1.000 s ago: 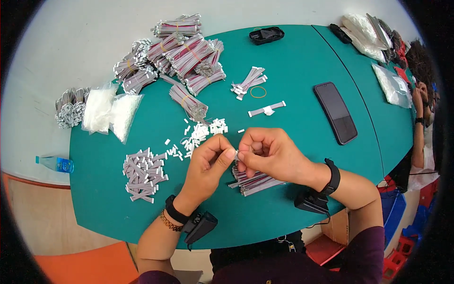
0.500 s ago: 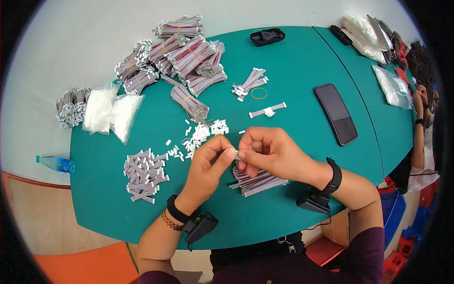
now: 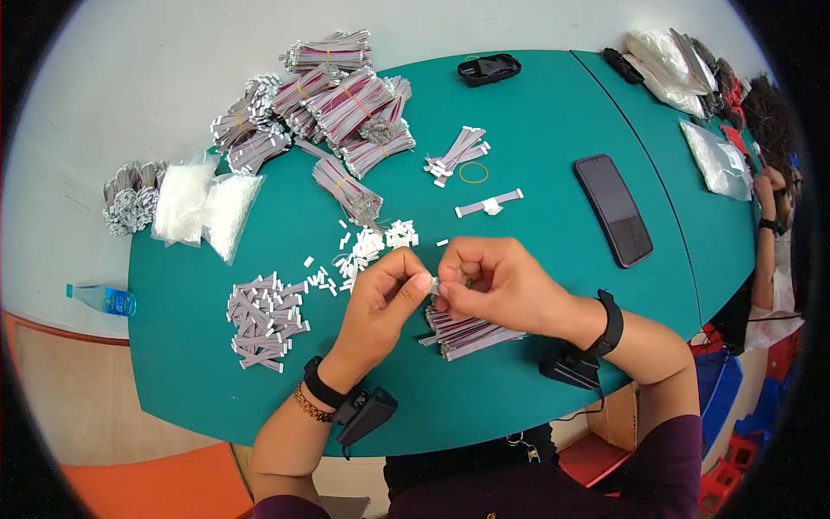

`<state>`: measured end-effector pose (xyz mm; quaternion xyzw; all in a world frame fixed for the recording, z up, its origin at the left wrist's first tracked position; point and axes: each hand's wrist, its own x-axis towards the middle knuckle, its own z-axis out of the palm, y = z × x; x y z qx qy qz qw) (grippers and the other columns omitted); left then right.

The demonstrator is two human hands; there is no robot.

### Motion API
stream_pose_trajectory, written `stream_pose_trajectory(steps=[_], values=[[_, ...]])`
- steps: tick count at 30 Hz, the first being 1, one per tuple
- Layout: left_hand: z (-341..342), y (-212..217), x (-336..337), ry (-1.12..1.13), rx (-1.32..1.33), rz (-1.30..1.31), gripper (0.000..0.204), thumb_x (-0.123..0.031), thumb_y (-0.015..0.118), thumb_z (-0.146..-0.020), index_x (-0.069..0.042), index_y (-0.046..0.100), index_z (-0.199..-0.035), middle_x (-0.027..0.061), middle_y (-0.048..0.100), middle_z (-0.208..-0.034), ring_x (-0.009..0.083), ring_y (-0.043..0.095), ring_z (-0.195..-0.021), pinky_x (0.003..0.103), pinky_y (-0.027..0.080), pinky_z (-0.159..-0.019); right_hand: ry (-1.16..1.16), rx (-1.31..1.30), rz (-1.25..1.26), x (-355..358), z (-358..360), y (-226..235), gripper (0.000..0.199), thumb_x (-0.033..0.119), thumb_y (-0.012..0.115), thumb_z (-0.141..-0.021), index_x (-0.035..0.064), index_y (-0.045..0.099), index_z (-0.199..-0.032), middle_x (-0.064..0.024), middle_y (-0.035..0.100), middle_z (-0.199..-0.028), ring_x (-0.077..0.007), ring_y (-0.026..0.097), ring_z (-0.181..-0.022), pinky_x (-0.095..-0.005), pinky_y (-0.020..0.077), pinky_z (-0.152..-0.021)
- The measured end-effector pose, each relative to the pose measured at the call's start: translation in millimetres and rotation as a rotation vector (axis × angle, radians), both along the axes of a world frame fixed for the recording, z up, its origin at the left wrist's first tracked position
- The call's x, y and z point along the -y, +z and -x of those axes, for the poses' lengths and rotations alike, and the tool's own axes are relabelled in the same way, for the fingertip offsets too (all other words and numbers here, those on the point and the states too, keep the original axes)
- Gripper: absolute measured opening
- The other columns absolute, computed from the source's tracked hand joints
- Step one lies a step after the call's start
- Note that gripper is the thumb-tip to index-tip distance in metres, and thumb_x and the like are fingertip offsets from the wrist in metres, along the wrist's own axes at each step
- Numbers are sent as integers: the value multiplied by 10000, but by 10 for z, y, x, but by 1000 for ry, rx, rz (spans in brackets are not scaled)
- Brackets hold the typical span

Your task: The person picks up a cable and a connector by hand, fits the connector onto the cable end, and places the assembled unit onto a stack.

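Observation:
My left hand (image 3: 378,298) pinches a small white connector (image 3: 435,285) between thumb and fingertip. From the other side, the curled fingers of my right hand (image 3: 506,281) close on the same small piece; most of it is hidden by the fingertips. Directly beneath the right hand lies a stack of grey flat ribbon cables (image 3: 474,336). Loose white connector housings (image 3: 363,249) are scattered just beyond my left hand. Short grey cables with white ends form a pile (image 3: 264,320) to the left.
Bundled cables (image 3: 346,104) are heaped at the back left, beside bags of white pieces (image 3: 183,201). A few cables (image 3: 456,154), a rubber band (image 3: 474,173) and one taped cable (image 3: 490,204) lie ahead. A phone (image 3: 614,210) rests at right. A bottle (image 3: 102,299) is far left; another person's arm (image 3: 764,242) shows at far right.
My right hand's thumb and fingers have shifted slightly around the connector, showing a little more of it. My left hand has hardly moved.

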<state>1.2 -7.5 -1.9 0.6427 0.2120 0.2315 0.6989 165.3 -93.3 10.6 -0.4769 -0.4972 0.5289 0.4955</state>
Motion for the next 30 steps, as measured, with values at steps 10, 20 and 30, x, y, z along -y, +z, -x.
stream_pose_trajectory(steps=[10,20,30], values=[[2,-4,-11,-32,30,76,208,-221,544,-886,-58,476,-777,-24,420,-737,69,375,-690,210,306,-640,9,-144,160,4,-6,121,90,50,530,-867,16,501,-789,-31,600,-718,-59,583,-636,-192,471,-559],[-23,-27,18,-53,100,194,205,-218,542,-891,-61,472,-780,-13,443,-740,80,390,-695,218,320,-653,-115,26,52,61,65,101,86,35,534,-855,18,493,-782,-28,594,-712,-52,573,-629,-188,463,-550],[-37,11,78,47,22,-86,193,-200,537,-895,-60,466,-783,-23,449,-736,56,378,-670,199,313,-617,-145,196,-61,60,78,13,74,25,546,-846,12,495,-794,-26,590,-708,-52,566,-623,-186,461,-548]])
